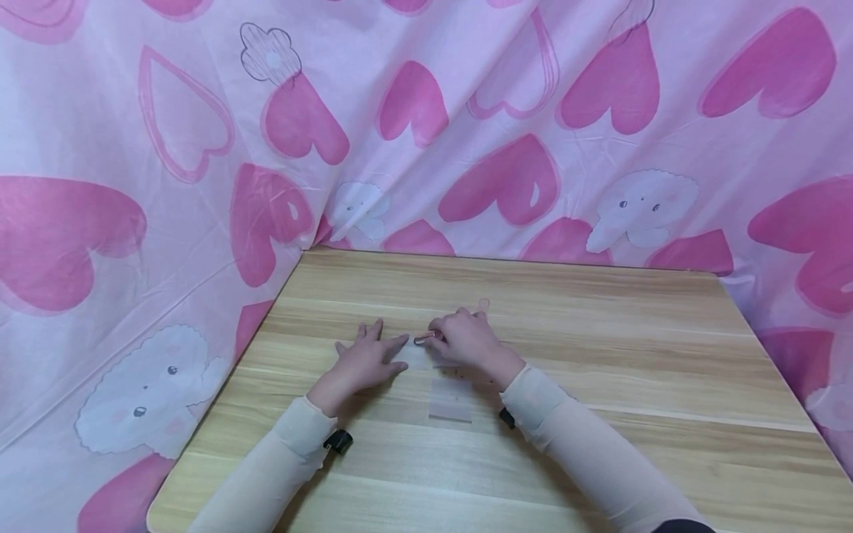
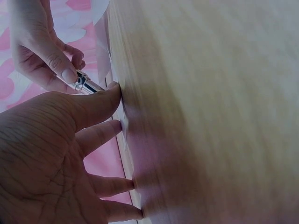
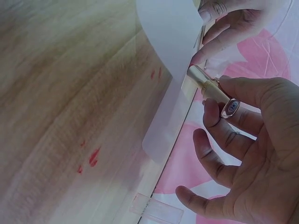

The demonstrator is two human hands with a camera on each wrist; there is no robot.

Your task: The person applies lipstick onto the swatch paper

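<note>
My right hand pinches a small shiny gold lipstick tube between thumb and fingers, its other fingers loosely bent. The tube lies tilted low over the table, one end toward my left hand. An oval end with a printed label faces the right wrist camera. My left hand rests on the table with spread fingers, thumb and index finger at the edge of a thin whitish sheet. In the left wrist view, the left thumb overlaps the tube's end.
Red smears mark the wooden table near the sheet. A pale translucent piece lies nearer the person. Beyond the right hand is a small clear plastic piece. Pink heart-print cloth hangs behind and at the sides.
</note>
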